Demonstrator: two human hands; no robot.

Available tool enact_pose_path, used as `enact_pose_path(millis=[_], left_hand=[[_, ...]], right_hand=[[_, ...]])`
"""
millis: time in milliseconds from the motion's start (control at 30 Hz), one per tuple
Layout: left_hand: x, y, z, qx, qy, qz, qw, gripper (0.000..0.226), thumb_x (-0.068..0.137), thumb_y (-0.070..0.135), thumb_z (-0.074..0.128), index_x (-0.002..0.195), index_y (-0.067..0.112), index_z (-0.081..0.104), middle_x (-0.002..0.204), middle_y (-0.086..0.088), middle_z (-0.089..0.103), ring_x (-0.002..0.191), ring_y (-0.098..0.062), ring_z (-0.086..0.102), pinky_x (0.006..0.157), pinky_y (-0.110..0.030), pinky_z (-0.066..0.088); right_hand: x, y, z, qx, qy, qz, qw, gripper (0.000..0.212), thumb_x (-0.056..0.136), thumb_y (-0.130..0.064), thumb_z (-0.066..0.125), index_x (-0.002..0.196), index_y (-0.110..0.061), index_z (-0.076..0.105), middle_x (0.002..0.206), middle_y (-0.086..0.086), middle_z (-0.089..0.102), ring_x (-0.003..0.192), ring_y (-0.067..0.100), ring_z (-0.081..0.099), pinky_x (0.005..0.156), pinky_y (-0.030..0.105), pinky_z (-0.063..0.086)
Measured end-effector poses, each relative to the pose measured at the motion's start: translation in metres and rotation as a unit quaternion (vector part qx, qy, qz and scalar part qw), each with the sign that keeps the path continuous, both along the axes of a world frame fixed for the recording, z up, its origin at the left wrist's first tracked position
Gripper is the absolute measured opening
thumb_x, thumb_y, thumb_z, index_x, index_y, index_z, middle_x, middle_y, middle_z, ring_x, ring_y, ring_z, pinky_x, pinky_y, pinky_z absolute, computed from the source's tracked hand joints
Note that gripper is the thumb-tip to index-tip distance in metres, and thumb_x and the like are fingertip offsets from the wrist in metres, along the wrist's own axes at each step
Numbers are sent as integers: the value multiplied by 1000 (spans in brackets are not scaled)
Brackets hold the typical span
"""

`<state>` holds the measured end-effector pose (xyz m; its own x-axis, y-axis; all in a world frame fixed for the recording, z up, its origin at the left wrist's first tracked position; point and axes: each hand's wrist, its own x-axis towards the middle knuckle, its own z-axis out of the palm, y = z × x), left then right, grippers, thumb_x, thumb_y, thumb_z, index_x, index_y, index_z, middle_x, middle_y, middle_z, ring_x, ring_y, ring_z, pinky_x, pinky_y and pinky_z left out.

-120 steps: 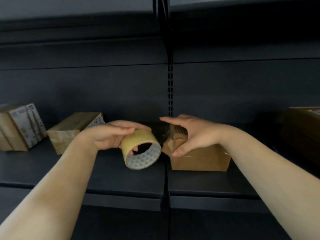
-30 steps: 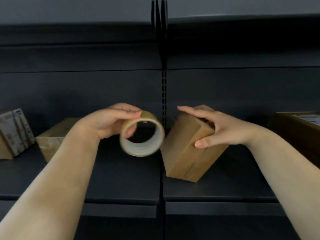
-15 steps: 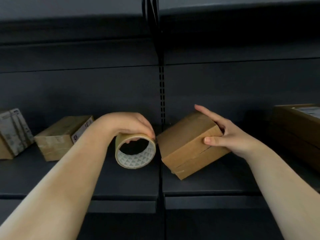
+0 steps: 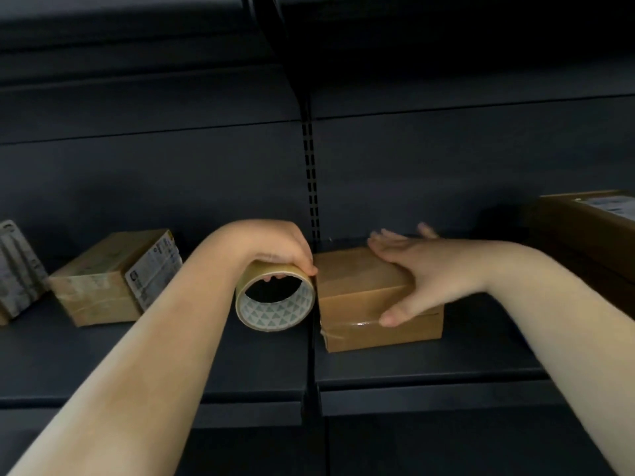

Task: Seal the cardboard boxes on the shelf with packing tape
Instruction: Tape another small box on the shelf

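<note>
A small brown cardboard box (image 4: pixel 357 290) lies flat on the dark shelf (image 4: pixel 412 365) in the middle. Glossy tape runs along its front seam. My right hand (image 4: pixel 415 269) lies on the box's top with straight fingers, thumb down on the front face. My left hand (image 4: pixel 278 249) grips a roll of tan packing tape (image 4: pixel 275 300) from above. The roll stands on edge, pressed against the box's left side.
A second cardboard box (image 4: pixel 113 280) with a printed label sits at the left. Another labelled box (image 4: pixel 17 269) is cut off at the far left edge. A larger dark box (image 4: pixel 591 231) stands at the right. A slotted upright (image 4: pixel 311 173) divides the shelf back.
The box was tilted up on an edge in my right hand; it now lies flat on the shelf with the hand flat on top. The tape roll stayed against its left side.
</note>
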<state>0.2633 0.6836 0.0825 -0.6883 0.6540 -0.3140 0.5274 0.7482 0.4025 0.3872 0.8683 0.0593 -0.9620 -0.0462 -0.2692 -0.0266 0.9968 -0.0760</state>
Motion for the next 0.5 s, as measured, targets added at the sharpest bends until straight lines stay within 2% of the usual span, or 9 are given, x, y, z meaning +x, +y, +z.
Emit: enact_pose_path(millis=[100, 200, 267, 367, 400, 467, 500], left_hand=[[-1, -1, -3, 13, -6, -5, 1000, 19, 87, 24, 63, 97, 9, 69, 63, 0, 55, 49, -9, 48, 35, -12, 38], [-1, -4, -6, 34, -7, -7, 999, 11, 87, 22, 62, 86, 13, 67, 57, 2, 54, 46, -7, 47, 35, -13, 37], [-3, -7, -11, 54, -17, -11, 998, 16, 88, 23, 61, 78, 12, 65, 53, 1, 52, 41, -6, 47, 36, -14, 37], [-8, -23, -19, 115, -85, -27, 989, 25, 89, 35, 58, 77, 14, 66, 50, 0, 55, 35, -5, 46, 36, -15, 37], [-10, -31, -22, 162, -130, -33, 978, 28, 87, 40, 59, 85, 12, 67, 51, -1, 58, 36, -6, 47, 36, -16, 38], [-16, -49, -27, 269, -243, -38, 931, 50, 73, 48, 70, 101, 6, 66, 52, -3, 60, 39, -8, 52, 39, -18, 43], [-19, -59, -29, 303, -280, -45, 910, 58, 65, 50, 75, 101, 6, 67, 51, -4, 60, 41, -9, 54, 42, -19, 45]], right_hand=[[-17, -27, -3, 18, -9, 49, 999, 115, 69, -73, 54, 147, -23, -15, 154, -9, -20, 140, 6, -19, 114, 34, -15], [-27, -46, -5, 31, 14, 66, 997, 114, 70, -71, 57, 148, -25, -12, 157, -8, -11, 144, 13, -6, 116, 36, 0], [-33, -58, -8, 48, 43, 75, 995, 109, 72, -70, 56, 149, -24, -7, 158, -5, 1, 143, 21, 7, 114, 37, 10], [-38, -64, -10, 49, 64, 76, 994, 103, 75, -69, 54, 149, -26, -5, 157, -1, 9, 141, 24, 12, 113, 39, 15], [-37, -63, -10, 41, 66, 74, 994, 102, 75, -68, 54, 148, -29, -6, 157, -2, 9, 141, 24, 12, 113, 40, 15], [-35, -58, -8, 9, 71, 69, 995, 101, 76, -65, 57, 146, -36, -9, 157, -4, 8, 141, 23, 10, 114, 41, 13], [-34, -55, -6, -14, 76, 67, 995, 100, 76, -64, 58, 145, -41, -10, 156, -6, 8, 141, 22, 8, 114, 42, 11]])
